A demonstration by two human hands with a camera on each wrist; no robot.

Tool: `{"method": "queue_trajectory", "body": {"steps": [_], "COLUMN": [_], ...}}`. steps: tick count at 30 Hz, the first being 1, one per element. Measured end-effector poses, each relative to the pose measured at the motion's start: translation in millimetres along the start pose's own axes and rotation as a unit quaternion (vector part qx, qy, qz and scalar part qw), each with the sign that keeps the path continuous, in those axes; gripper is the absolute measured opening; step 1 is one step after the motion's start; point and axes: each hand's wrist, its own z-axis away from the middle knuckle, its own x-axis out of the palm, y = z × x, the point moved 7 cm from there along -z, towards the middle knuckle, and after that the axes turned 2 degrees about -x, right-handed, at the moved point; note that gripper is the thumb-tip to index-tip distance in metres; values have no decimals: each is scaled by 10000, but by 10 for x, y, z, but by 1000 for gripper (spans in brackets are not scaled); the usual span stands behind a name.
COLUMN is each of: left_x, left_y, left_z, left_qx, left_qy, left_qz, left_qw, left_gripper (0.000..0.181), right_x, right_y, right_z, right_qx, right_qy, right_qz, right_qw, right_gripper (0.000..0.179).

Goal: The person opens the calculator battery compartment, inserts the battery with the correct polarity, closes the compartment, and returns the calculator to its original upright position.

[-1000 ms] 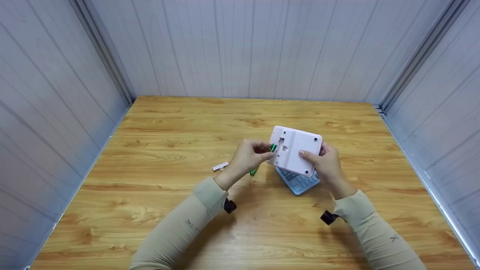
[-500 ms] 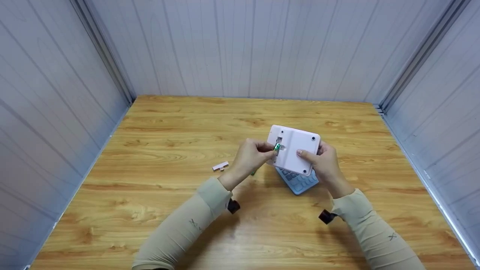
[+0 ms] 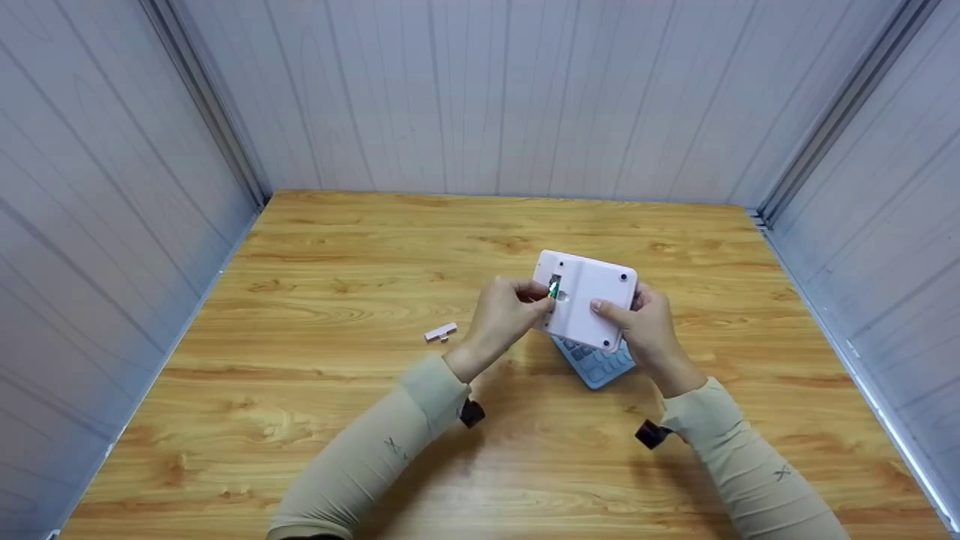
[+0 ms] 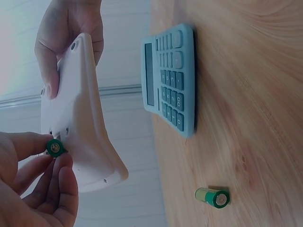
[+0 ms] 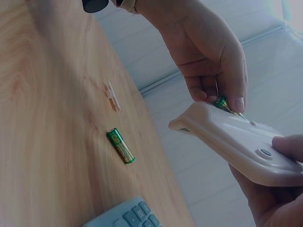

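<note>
My right hand [image 3: 651, 330] grips a pale pink calculator [image 3: 592, 300] by its edge, back side up, thumb pressed on the back. My left hand [image 3: 501, 319] pinches a green battery [image 4: 55, 147] between thumb and fingers at the slot in the calculator's back. In the right wrist view, that battery [image 5: 221, 102] sits partly behind the calculator's edge. A second green battery [image 5: 120, 145] lies on the table; the left arm hides it in the head view. Left of the left hand lies the small pink battery cover [image 3: 441, 332].
A blue calculator [image 3: 598, 366] lies keys up on the wooden table [image 3: 360, 255], under the raised pink one. Pale panel walls [image 3: 480, 97] stand behind and at both sides.
My left hand has moved the battery from beside the calculator's edge onto the slot in its back. The pink calculator has shifted slightly left.
</note>
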Motion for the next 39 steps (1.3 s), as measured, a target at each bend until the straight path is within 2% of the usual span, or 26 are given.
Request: {"method": "queue_trajectory", "body": {"steps": [4, 13, 17, 22, 27, 34, 39], "left_x": [4, 0, -18, -39, -50, -80, -57], "left_y": [15, 15, -4, -61, -137, -202, -238], "left_z": [6, 18, 21, 9, -17, -36, -32], "left_qx": [-6, 272, 425, 537, 434, 349, 80], "left_qy": [106, 113, -21, -367, -727, -848, -1102], "left_qz": [-3, 27, -9, 94, 490, 778, 1258], "left_qw": [9999, 9996, 9991, 9978, 9952, 9927, 9859], "left_gripper": [12, 14, 18, 31, 38, 39, 59], "right_x": [13, 18, 11, 1, 9, 29, 33], "right_y": [-6, -14, -8, -16, -42, -49, -55], "right_z": [10, 18, 18, 20, 20, 22, 33], "right_qx": [44, 64, 92, 120, 55, 112, 68], "right_qy": [-15, 12, 7, -9, -162, -231, -186], "right_qz": [47, -43, -116, -194, -289, -369, -349], "right_qw": [10000, 10000, 9999, 9997, 9994, 9990, 9992], "right_gripper": [47, 48, 48, 48, 51, 49, 48]}}
